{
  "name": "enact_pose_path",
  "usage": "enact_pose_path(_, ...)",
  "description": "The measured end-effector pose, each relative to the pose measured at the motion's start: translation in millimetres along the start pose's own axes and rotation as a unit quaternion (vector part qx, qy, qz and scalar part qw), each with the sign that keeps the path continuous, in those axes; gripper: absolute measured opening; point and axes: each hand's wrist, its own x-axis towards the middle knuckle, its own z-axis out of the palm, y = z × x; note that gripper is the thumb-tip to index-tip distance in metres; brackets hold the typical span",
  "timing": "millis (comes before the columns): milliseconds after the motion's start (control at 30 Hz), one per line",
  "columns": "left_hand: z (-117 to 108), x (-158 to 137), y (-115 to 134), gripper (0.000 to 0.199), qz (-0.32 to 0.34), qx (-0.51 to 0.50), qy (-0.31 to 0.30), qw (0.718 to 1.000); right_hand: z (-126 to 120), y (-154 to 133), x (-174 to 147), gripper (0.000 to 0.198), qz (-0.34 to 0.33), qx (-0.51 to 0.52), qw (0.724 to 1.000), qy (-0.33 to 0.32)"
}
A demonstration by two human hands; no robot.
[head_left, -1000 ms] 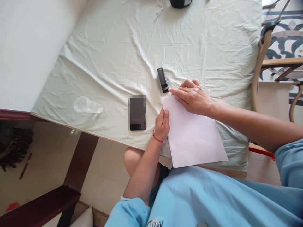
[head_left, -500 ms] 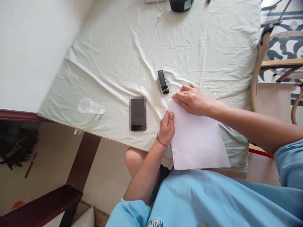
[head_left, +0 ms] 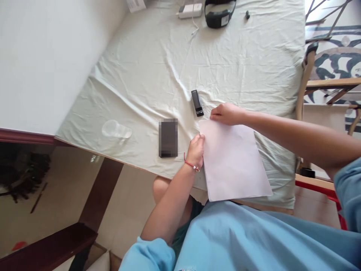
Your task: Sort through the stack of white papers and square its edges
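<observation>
White paper sheets (head_left: 234, 165) lie in a thin stack at the table's front edge, close against my blue shirt. My left hand (head_left: 196, 148), with a red string bracelet at the wrist, grips the stack's left edge near the upper corner. At the top edge, my right hand (head_left: 227, 113) is closed on the paper, its fingers curled and partly hidden. Just beyond the top left corner lies a black stapler (head_left: 197, 102), touched by neither hand. A dark flat object (head_left: 168, 138), blurred out by pixels, rests left of my left hand.
A clear plastic cup or bottle (head_left: 116, 129) lies on its side at the left. Far back on the cloth-covered table (head_left: 146, 82) are a white box with a cable (head_left: 190, 11), a black headset (head_left: 220, 19) and a small dark item (head_left: 247, 15). A wooden chair (head_left: 307, 75) stands at the right.
My right hand has turned and shifted slightly along the top edge, its fingers more curled. My left hand has slid slightly left and still grips the paper. The view has tilted to show more of the far table.
</observation>
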Motion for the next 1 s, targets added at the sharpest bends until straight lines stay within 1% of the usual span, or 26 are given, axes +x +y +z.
enact_pose_path(67,-2.0,4.7,1.4,0.032,-0.03,-0.01,0.026,0.999,-2.5,-4.6,14.3,0.028,0.017,-0.038,0.999,-0.019)
enact_pose_path(167,-4.4,16.4,4.4,0.025,-0.045,-0.012,0.062,0.997,-1.4,-9.1,35.1,0.026,0.017,-0.06,0.998,-0.023)
enact_pose_path(267,-5.9,33.2,8.3,0.023,-0.053,-0.001,0.097,0.994,3.0,-8.3,51.5,0.026,0.024,-0.076,0.996,-0.024)
enact_pose_path(367,-6.6,49.5,11.3,0.026,-0.056,0.003,0.113,0.992,7.6,-3.6,63.0,0.028,0.032,-0.093,0.995,-0.025)
enact_pose_path(467,-6.1,60.7,13.1,0.027,-0.058,0.004,0.125,0.99,8.8,1.4,70.9,0.031,0.041,-0.107,0.993,-0.023)
enact_pose_path(633,-1.9,71.1,18.8,0.023,-0.063,0.005,0.138,0.988,2.6,3.3,75.0,0.036,0.055,-0.117,0.991,-0.018)
enact_pose_path(700,0.5,73.7,21.4,0.02,-0.065,0.006,0.14,0.988,0.6,1.6,71.1,0.037,0.057,-0.12,0.991,-0.002)
enact_pose_path(733,1.6,74.6,22.4,0.018,-0.066,0.006,0.14,0.988,0.3,0.6,67.8,0.038,0.056,-0.122,0.991,0.017)
enact_pose_path(800,3.6,75.8,23.3,0.015,-0.068,0.007,0.139,0.988,2.0,-0.7,59.2,0.04,0.023,-0.126,0.988,0.083)
enact_pose_path(833,4.5,76.2,23.2,0.014,-0.068,0.008,0.138,0.988,4.1,-0.5,54.6,0.041,-0.014,-0.127,0.984,0.127)
enact_pose_path(867,5.2,76.5,22.8,0.013,-0.067,0.009,0.138,0.988,7.1,0.4,50.4,0.043,-0.065,-0.128,0.977,0.16)
enact_pose_path(933,6.0,77.0,21.6,0.013,-0.065,0.013,0.138,0.988,15.3,4.1,44.4,0.047,-0.155,-0.132,0.961,0.186)
enact_pose_path(967,6.2,77.1,21.2,0.012,-0.064,0.017,0.14,0.988,20.2,6.6,42.7,0.05,-0.182,-0.135,0.957,0.183)
enact_pose_path(1000,6.3,77.1,20.9,0.011,-0.063,0.022,0.141,0.988,25.2,9.2,42.0,0.054,-0.194,-0.136,0.955,0.178)
